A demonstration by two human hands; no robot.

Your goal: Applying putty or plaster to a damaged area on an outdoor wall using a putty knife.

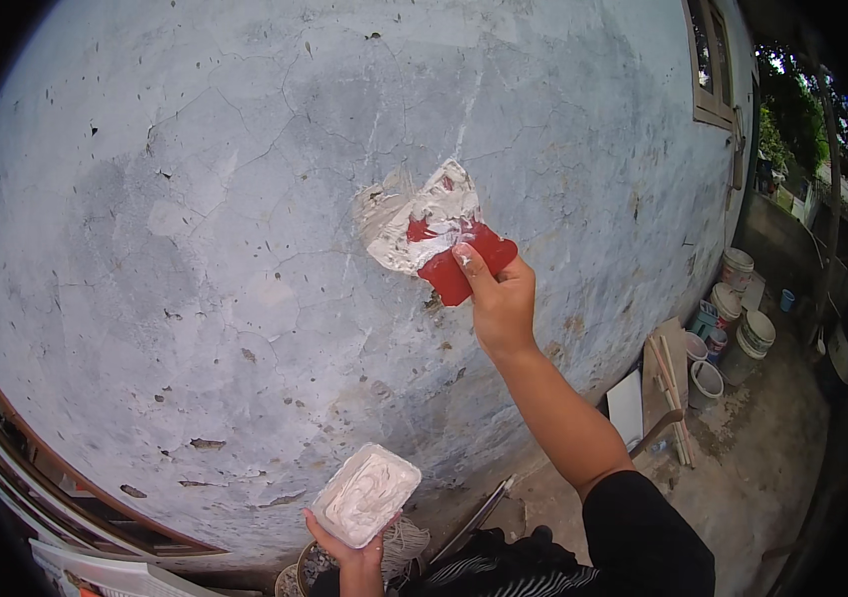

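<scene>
My right hand [500, 297] grips a red putty spreader [447, 275], thumb on its near face. Off-white putty covers much of the spreader, and its far edge lies at the wall over a smeared putty patch [376, 207]. The wall [245, 199] is pale blue-grey, cracked and pitted. Lower down, my left hand [352, 553] holds a white rectangular tub [412, 476] from below, fingers around its sides. Whitish putty [369, 496] with a swirled surface fills the tub.
Several buckets [754, 333] stand along the wall's foot at the right, beside wooden sticks [671, 398] and a white board [625, 410]. A window frame [711, 107] is at the upper right. At the lower left runs a brown-edged frame [96, 497]. The ground [742, 468] is concrete.
</scene>
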